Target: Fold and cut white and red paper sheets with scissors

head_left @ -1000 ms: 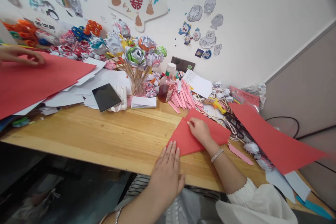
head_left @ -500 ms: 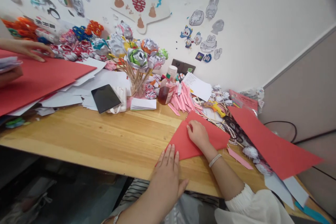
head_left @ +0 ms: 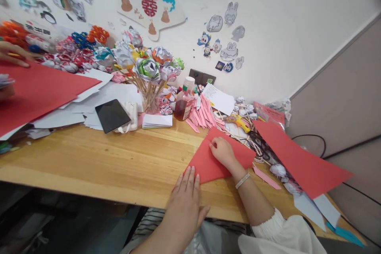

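The folded paper [head_left: 205,163] is of plain red colour, and I see the same red on the loose sheet [head_left: 297,154]. The strips [head_left: 202,114] are pink, the glue gun [head_left: 242,124] yellow. The table [head_left: 119,166] is light brown with wood grain. The sleeve [head_left: 275,228] is white; the cloth [head_left: 150,222] has dark and pale stripes.

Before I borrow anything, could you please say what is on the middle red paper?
The left hand has extended fingers on the red paper; the curled right hand rests there. What they cover is hidden.

Left hand [head_left: 186,200] flat on folded red paper [head_left: 205,162]; right hand [head_left: 222,152] curled atop it; bottle [head_left: 183,107] beyond.
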Available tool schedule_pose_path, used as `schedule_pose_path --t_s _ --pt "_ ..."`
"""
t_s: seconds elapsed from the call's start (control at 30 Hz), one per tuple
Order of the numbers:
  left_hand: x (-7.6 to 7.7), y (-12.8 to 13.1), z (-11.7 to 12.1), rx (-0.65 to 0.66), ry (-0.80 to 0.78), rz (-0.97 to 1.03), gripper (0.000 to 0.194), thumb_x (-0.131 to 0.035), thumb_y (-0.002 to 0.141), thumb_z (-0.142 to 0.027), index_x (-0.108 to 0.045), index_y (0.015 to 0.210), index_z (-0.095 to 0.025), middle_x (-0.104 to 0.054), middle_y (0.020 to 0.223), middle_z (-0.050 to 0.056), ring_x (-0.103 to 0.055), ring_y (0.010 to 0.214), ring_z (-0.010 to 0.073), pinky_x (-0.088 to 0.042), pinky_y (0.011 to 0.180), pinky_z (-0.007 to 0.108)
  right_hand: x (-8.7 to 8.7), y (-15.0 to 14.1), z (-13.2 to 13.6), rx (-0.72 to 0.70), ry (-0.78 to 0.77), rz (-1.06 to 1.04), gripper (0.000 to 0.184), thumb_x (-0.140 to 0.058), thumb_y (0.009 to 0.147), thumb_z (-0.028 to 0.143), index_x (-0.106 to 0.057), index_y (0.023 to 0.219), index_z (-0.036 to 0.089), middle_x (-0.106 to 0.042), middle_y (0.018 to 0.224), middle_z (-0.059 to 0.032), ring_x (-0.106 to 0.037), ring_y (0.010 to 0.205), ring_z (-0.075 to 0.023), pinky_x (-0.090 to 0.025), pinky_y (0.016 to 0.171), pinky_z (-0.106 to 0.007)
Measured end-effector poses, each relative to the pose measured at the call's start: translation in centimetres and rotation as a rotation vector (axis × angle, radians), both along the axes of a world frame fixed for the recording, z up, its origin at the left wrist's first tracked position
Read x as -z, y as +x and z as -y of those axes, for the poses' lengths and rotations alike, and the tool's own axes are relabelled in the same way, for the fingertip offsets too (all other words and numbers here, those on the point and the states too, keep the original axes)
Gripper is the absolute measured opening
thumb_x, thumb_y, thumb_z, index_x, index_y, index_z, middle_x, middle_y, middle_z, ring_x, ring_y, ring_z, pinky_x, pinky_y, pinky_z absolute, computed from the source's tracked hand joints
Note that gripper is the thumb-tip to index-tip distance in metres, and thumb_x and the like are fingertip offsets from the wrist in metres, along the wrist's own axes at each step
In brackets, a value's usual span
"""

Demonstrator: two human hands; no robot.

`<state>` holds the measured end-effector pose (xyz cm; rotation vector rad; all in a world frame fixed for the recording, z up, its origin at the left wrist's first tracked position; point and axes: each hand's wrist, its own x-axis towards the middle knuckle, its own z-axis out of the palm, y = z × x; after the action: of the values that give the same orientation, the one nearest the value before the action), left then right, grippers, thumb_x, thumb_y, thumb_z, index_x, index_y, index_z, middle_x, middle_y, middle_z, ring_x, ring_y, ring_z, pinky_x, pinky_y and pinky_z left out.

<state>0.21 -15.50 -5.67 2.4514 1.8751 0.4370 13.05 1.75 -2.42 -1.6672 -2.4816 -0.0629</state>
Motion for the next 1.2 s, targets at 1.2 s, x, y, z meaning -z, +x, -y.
schedule_pose_path --t_s 1.2 --pt "-0.8 -0.3 0.2 0.027 0.031 0.026 0.073 -0.061 0.066 -0.052 -0.046 0.123 -0.009 -0.036 0.133 0.027 -0.032 0.124 0.0361 -0.034 0.097 0.05 -0.3 -0.9 0.9 0.082 0.037 0.079 0.03 -0.038 0.087 0.033 -0.061 0.082 0.015 -0.057 0.084 -0.0088 -0.052 0.078 -0.0197 -0.033 0.066 -0.029"
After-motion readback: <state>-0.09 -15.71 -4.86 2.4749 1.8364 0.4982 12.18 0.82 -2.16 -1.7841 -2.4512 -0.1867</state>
